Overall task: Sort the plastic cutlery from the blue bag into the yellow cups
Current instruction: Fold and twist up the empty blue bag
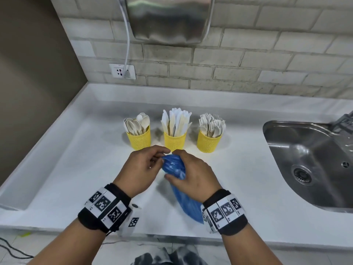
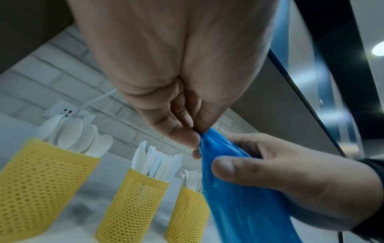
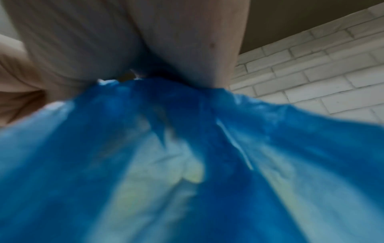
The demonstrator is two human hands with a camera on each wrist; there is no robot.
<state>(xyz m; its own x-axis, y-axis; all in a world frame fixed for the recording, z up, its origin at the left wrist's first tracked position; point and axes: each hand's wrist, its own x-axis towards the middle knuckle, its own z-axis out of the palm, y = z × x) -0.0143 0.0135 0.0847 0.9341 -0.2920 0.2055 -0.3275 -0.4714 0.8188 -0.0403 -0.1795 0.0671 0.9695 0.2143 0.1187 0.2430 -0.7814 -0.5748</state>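
Observation:
A crumpled blue bag (image 1: 174, 166) hangs between both hands above the white counter (image 1: 76, 159). My left hand (image 1: 147, 165) pinches the bag's top corner with thumb and fingertips (image 2: 182, 134). My right hand (image 1: 188, 174) grips the bunched bag just below, thumb (image 2: 228, 167) across its front. In the right wrist view the blue bag (image 3: 187, 156) fills the frame under the palm. Behind stand three yellow mesh cups: the left cup (image 1: 139, 139) holds spoons (image 1: 136, 124), the middle cup (image 1: 174, 141) knives (image 1: 175, 120), the right cup (image 1: 208, 141) forks (image 1: 212, 124).
A steel sink (image 1: 313, 163) lies at the right of the counter. A wall socket (image 1: 122, 71) with a white cable sits on the brick wall, below a steel wall unit (image 1: 168, 20). The counter's front edge runs just under my wrists.

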